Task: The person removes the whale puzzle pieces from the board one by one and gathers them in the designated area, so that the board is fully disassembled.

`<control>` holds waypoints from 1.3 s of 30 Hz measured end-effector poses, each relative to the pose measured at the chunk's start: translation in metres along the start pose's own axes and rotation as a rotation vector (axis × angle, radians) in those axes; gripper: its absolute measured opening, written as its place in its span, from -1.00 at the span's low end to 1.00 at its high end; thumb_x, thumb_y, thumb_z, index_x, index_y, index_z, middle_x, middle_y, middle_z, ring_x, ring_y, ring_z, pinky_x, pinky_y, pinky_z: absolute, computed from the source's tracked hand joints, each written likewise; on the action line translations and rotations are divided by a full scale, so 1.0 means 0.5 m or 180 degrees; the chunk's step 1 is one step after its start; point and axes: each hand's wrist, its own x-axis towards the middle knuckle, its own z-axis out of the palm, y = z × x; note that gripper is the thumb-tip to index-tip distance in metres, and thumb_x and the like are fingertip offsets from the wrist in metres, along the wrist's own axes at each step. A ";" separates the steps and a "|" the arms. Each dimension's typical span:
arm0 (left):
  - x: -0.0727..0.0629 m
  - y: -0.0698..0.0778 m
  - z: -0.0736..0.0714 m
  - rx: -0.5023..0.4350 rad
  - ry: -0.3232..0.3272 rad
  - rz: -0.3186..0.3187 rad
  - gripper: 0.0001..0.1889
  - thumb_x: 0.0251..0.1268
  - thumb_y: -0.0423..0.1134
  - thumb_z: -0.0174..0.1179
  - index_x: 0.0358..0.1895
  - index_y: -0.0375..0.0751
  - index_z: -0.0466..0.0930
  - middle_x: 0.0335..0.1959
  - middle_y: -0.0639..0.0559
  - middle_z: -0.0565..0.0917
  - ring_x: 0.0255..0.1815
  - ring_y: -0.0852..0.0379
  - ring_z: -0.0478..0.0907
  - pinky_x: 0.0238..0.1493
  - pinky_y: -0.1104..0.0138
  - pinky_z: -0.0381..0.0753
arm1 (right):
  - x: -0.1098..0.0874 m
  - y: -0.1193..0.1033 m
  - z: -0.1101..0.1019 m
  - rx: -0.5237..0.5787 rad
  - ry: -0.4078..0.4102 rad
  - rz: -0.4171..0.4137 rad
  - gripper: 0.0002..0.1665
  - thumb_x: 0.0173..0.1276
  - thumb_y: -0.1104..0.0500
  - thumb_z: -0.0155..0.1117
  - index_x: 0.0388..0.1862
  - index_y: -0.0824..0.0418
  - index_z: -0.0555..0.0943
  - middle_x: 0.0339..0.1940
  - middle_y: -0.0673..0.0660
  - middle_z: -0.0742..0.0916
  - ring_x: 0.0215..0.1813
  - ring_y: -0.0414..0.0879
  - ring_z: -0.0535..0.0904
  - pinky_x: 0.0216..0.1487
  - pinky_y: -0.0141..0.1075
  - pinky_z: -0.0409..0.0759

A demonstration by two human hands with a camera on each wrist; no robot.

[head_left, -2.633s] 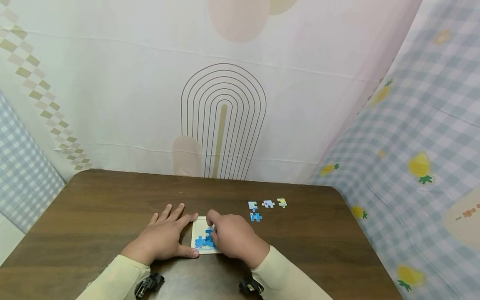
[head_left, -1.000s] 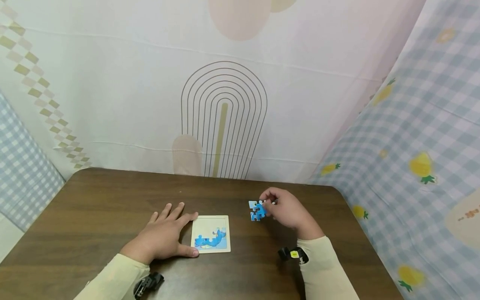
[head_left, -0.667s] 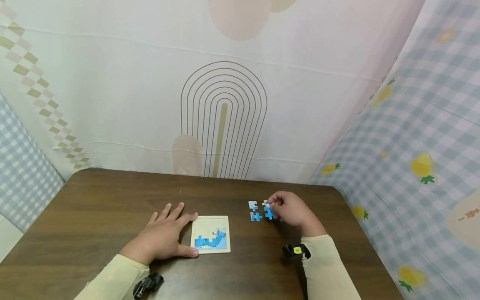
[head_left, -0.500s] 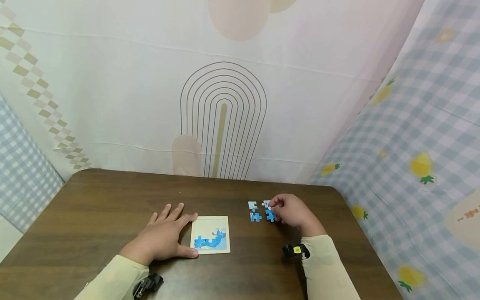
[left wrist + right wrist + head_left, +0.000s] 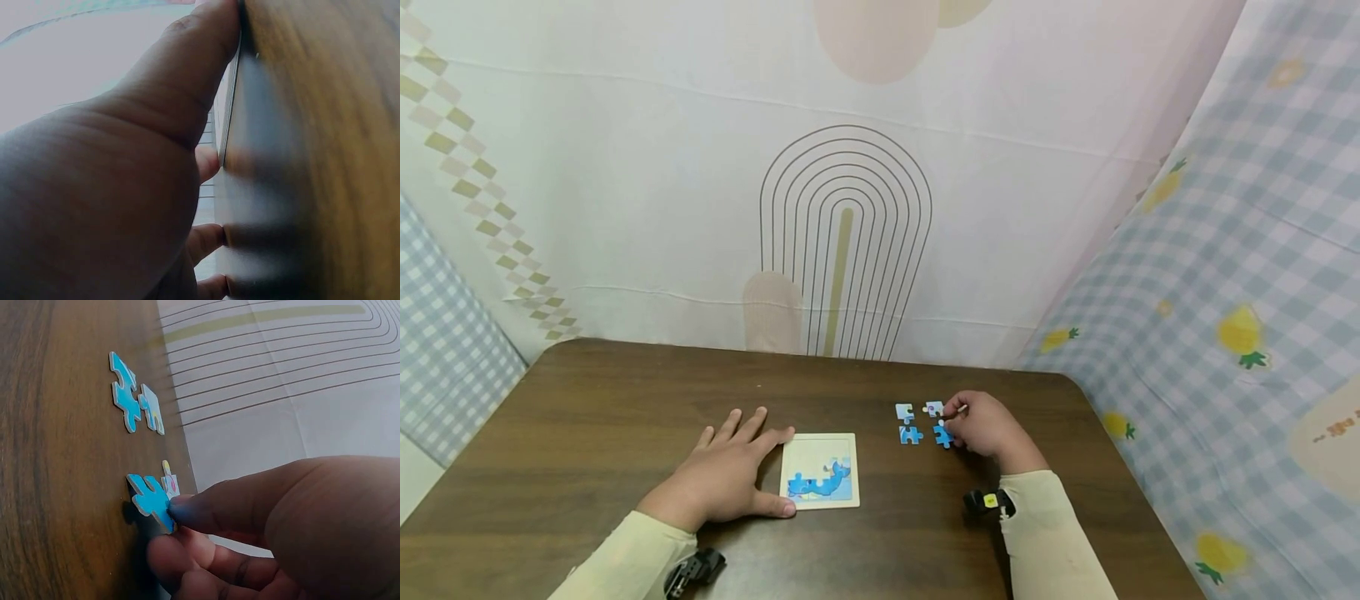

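Note:
A blue jigsaw piece [image 5: 149, 499] is pinched between the thumb and fingers of my right hand [image 5: 988, 423], tilted just above the table. Beside it lie a pale piece with a pink mark [image 5: 933, 408], a white-and-blue piece [image 5: 904, 412] and a blue piece [image 5: 911, 434]. My left hand [image 5: 718, 479] rests spread on the table, its thumb and index finger touching the left edge of a square puzzle board [image 5: 820, 445]. Joined blue pieces [image 5: 822, 483] fill the lower part of that board. In the left wrist view, the left hand's thumb [image 5: 187, 69] lies along the board's edge.
The brown wooden table [image 5: 880, 550] has rounded far corners. A white patterned cloth [image 5: 662, 208] hangs behind it, and a blue checked cloth [image 5: 1187, 333] hangs at the right. My right hand covers the spot where a yellow-marked piece lay earlier.
My right hand has moved from the board to the loose pieces at the right, with a blue piece in its fingers. That piece has shifted slightly right and nearer me. My left hand stays put.

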 end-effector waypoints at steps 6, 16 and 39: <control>-0.002 0.000 -0.001 0.0009 0.0009 -0.0001 0.22 0.01 0.63 0.53 0.77 0.24 0.37 0.86 -0.37 0.12 0.83 -0.68 -0.07 0.63 -0.66 0.01 | 0.001 0.001 0.001 -0.0058 0.0023 -0.0016 -0.86 0.56 0.28 0.43 0.02 0.23 0.70 -0.38 0.14 0.74 -0.41 -0.01 0.65 -0.40 -0.20 0.62; -0.002 0.003 -0.007 -0.0006 -0.0026 -0.0006 0.21 0.04 0.63 0.51 0.78 0.26 0.35 0.88 -0.34 0.08 0.84 -0.66 -0.10 0.64 -0.65 -0.02 | 0.005 -0.002 -0.002 -0.0135 0.0089 0.0035 -0.84 0.55 0.25 0.49 0.01 0.22 0.70 -0.42 0.13 0.74 -0.44 -0.03 0.64 -0.41 -0.22 0.62; -0.001 0.004 -0.003 -0.0058 -0.0048 -0.0025 0.20 0.03 0.60 0.55 0.77 0.23 0.36 0.87 -0.37 0.09 0.84 -0.67 -0.10 0.64 -0.65 -0.03 | -0.058 -0.208 0.053 -0.0804 -0.0049 -0.1275 -0.95 0.51 0.21 0.55 -0.11 0.14 0.86 -0.29 -0.08 0.81 -0.29 -0.23 0.64 -0.18 -0.27 0.69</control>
